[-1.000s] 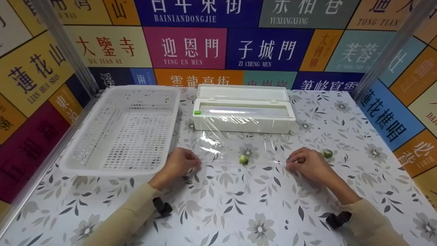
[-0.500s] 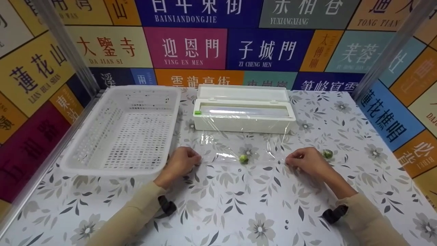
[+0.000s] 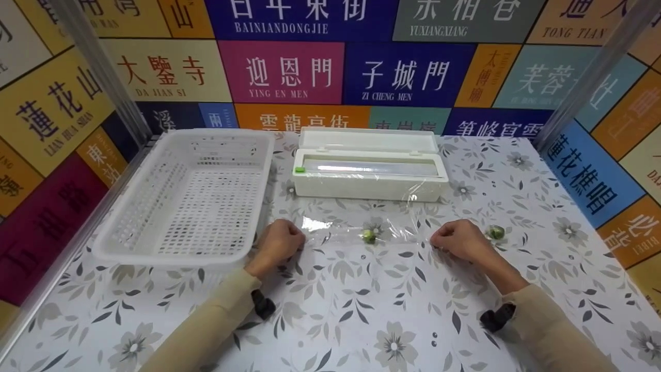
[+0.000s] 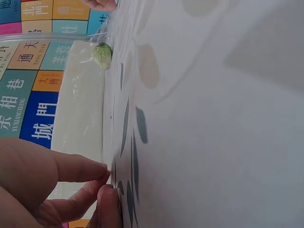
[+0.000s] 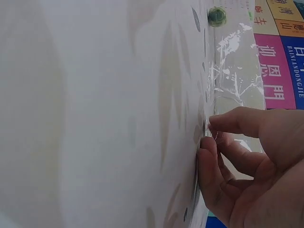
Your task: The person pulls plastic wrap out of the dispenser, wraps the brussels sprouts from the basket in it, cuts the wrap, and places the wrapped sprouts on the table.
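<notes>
In the head view, a sheet of clear cling film runs from a white dispenser box toward the hands. My left hand pinches its near left corner between thumb and fingers, low at the table. The near right corner is pinched by my right hand, also low. Between the hands, a small round green vegetable like a Brussels sprout sits under the film near its front edge; in the left wrist view the same sprout is pale green. A second sprout lies just right of my right hand.
A white perforated plastic basket stands close to my left hand and forearm. The dispenser's lid is raised at the back, and a green slider sits at its left end. Patterned panels rise behind and on both sides.
The film between the hands has sunk lower, flatter over the table and the sprout. Both hands shift slightly, the left one a little away from the body. The box and basket stay put.
</notes>
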`<state>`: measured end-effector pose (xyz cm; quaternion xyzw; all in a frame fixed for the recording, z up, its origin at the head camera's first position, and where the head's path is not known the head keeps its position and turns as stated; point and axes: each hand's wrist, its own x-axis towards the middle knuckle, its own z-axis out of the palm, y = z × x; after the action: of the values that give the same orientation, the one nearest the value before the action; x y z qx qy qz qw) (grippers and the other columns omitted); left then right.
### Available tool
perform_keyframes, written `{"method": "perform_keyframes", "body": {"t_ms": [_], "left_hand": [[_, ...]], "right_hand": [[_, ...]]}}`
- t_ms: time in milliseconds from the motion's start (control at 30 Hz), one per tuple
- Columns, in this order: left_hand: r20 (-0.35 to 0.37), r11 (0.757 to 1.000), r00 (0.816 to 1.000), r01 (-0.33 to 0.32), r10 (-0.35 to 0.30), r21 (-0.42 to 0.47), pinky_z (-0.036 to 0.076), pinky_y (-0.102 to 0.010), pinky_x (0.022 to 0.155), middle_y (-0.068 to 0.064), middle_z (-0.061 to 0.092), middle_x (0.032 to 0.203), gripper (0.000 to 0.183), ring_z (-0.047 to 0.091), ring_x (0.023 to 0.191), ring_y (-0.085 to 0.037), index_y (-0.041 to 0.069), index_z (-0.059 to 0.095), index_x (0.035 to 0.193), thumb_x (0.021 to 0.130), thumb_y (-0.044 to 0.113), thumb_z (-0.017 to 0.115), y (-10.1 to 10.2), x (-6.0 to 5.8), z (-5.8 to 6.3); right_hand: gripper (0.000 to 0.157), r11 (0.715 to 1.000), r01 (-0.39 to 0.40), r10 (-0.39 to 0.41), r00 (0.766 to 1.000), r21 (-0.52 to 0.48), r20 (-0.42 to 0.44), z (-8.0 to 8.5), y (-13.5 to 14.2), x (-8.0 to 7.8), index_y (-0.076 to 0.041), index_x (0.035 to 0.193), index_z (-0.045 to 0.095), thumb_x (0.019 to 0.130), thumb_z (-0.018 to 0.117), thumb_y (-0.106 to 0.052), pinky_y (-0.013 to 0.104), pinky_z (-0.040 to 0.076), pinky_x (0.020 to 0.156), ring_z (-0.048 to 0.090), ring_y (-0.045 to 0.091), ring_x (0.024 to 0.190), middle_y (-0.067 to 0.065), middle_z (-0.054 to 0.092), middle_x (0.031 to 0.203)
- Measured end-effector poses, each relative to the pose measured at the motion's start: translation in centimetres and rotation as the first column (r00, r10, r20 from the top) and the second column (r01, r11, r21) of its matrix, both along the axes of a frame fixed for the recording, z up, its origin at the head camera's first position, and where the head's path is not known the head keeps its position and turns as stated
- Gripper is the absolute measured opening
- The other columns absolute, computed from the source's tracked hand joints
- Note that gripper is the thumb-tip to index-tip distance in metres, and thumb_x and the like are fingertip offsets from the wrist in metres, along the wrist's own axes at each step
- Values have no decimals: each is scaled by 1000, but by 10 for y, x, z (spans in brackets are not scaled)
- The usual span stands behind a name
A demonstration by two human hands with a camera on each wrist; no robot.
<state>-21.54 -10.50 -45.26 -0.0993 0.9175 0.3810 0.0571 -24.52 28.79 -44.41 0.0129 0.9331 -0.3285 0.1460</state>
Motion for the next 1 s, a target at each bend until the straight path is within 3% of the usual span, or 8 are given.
{"method": "perform_keyframes", "body": {"t_ms": [167,267,333,433,533,700,800,1000], "left_hand": [[5,1000,1000,7,-8,20,42,-22,51,-2,69,73,9,56,60,-12,10,74,81,86,13,66,0,2,3],[5,998,1000,5,-6,58,48,-23,54,-7,73,85,15,61,66,-14,5,73,97,89,15,66,2,5,7],[-11,998,1000,10,-9,66,54,-27,60,-11,74,95,24,65,73,-18,3,70,110,91,18,66,4,8,10],[-83,999,996,44,-43,6,59,-37,77,-16,72,108,33,69,90,-26,3,67,120,91,20,68,11,13,14],[-175,992,977,117,-122,-36,56,-45,88,-20,69,113,32,66,103,-32,3,69,118,89,18,70,21,18,18],[-280,966,929,257,-244,12,53,-48,95,-23,67,112,27,63,107,-37,-2,70,113,90,13,72,38,18,24],[-291,953,911,304,-292,-5,52,-47,96,-21,69,111,27,63,106,-35,-2,71,111,91,15,71,48,14,24],[-245,924,895,381,-373,-15,53,-44,95,-20,69,111,28,63,104,-33,-3,70,112,90,14,74,69,4,21]], "right_hand": [[19,999,-13,13,1000,-41,-2,1,1,1,-7,100,74,92,71,-24,26,52,58,63,12,69,1,71,83],[23,997,-15,14,1000,-72,-3,4,2,4,-7,105,73,91,72,-25,26,52,57,63,12,72,4,71,92],[27,997,-8,8,1000,-74,-5,8,2,7,-8,109,72,91,72,-28,26,50,54,62,12,70,7,71,99],[34,999,-15,13,999,-43,-39,14,-2,11,-9,115,71,91,71,-33,28,50,56,64,15,74,14,70,111],[39,999,-43,41,994,-23,-97,19,-9,15,-9,121,69,92,70,-36,35,56,70,69,26,90,21,67,125],[40,991,-122,105,965,-55,-239,21,-29,18,-9,126,68,92,71,-29,52,52,97,60,39,120,20,61,135],[40,978,-177,137,944,-109,-301,17,-42,17,-7,126,67,90,74,-21,54,49,101,57,40,121,17,62,132],[37,958,-249,197,932,-142,-304,8,-63,12,-9,122,70,87,78,-19,50,56,93,62,38,116,14,65,127]]}}
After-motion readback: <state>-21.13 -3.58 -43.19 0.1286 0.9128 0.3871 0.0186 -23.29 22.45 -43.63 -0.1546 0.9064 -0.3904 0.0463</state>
